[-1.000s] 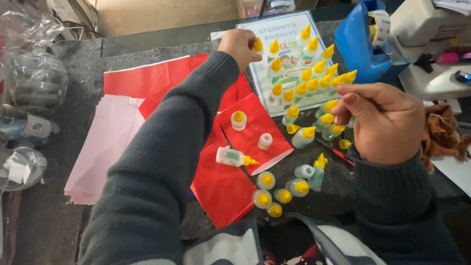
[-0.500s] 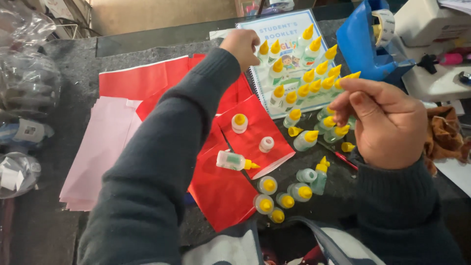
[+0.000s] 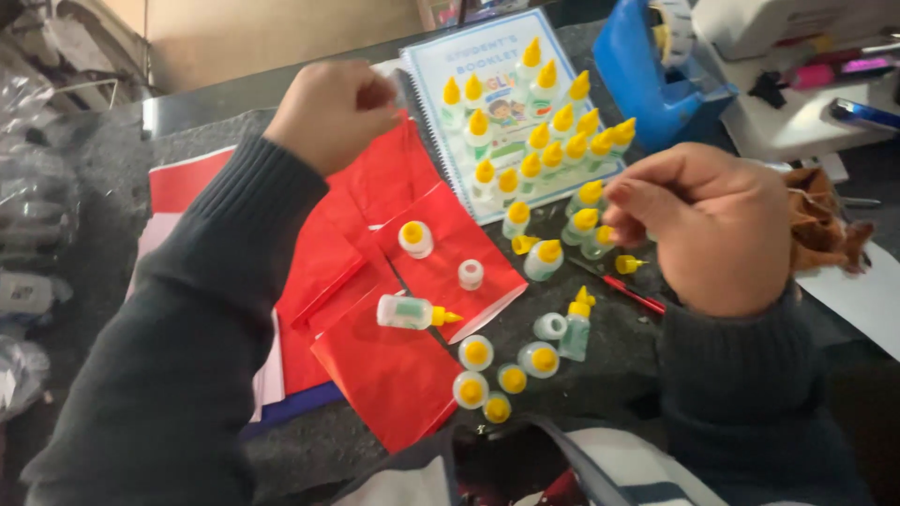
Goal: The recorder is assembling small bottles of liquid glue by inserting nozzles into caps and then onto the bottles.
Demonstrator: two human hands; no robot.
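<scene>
Left hand [image 3: 330, 112] fisted over red paper [image 3: 441, 258]; right hand [image 3: 708, 225] pinched above glue bottles [image 3: 534, 150].

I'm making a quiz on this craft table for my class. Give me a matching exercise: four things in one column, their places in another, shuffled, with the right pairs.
1. bottle lying on its side
2. booklet
3. blue tape dispenser
4. red pen

a. top right of the table
b. under the standing bottles
c. on the red paper
d. below the right hand

Pairs: 1-c, 2-b, 3-a, 4-d
</scene>
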